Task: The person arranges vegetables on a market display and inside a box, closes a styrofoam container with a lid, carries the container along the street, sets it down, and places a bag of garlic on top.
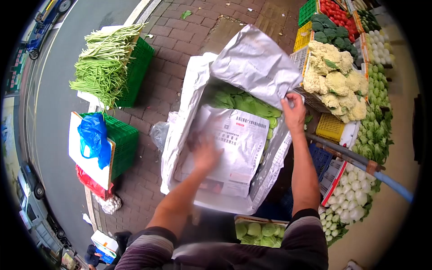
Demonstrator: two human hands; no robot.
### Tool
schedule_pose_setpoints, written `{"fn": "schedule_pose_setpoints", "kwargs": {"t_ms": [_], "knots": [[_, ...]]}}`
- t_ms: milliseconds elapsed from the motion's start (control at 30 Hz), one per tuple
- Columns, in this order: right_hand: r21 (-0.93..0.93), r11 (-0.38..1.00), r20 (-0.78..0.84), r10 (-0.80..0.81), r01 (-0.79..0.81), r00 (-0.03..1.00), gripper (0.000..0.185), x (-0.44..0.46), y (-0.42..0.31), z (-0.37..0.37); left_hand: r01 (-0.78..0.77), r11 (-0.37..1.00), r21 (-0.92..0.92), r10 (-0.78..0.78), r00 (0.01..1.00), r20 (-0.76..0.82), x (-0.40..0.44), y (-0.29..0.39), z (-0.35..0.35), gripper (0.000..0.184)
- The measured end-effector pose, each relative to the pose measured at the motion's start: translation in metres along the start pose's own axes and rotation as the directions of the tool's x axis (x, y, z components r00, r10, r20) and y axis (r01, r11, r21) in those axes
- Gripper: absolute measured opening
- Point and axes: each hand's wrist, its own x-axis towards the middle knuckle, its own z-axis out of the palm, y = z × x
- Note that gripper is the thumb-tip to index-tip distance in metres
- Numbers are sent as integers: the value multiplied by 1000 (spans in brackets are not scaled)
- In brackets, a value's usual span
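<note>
- Right hand [294,111]: thumb and fingers pinching a crumpled grey paper flap [256,58] by the white, paper-lined box's [222,206] right edge.
- Left hand [207,153]: blurred over the printed newspaper sheet [240,150], towards the left edge — can't tell its spread or grip.
- Green leafy vegetables [252,104]: showing between both papers.

Soft daylight is lighting the scene evenly, with only weak shadows. The newspaper [243,148] at centre is reflecting pale light, while the left hand [206,154] is appearing blurred. Black corners are surrounding the view, and the lens is bending the road [63,67] at left.
</note>
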Motion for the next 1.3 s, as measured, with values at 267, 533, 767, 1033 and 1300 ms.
{"fn": "schedule_pose_setpoints", "kwargs": {"t_ms": [267, 533, 767, 1033, 1300], "knots": [[-459, 759, 780, 95, 462, 619, 15, -166, 18, 17, -218, 968, -121, 218, 976, -14, 5, -53, 5, 54], [-274, 957, 302, 176, -92, 937, 8, -130, -94, -20, 64, 741, -669, -15, 997, 79, -33, -71, -75, 41], [-377, 893, 387, -88, 245, 918, 64, -115, -77, 127, 185, 728, -661, -350, 928, -126, 3, -49, -23, 31], [-534, 817, 533, 126, 217, 837, 77, -166, -27, 192, -9, 665, -746, -293, 917, -272, -78, -42, -77, 30], [-154, 985, -25, -84, 79, 996, 55, -197, -61, 49, 539, 458, -707, -568, 789, 233, -56, -211, -45, 63]]}}
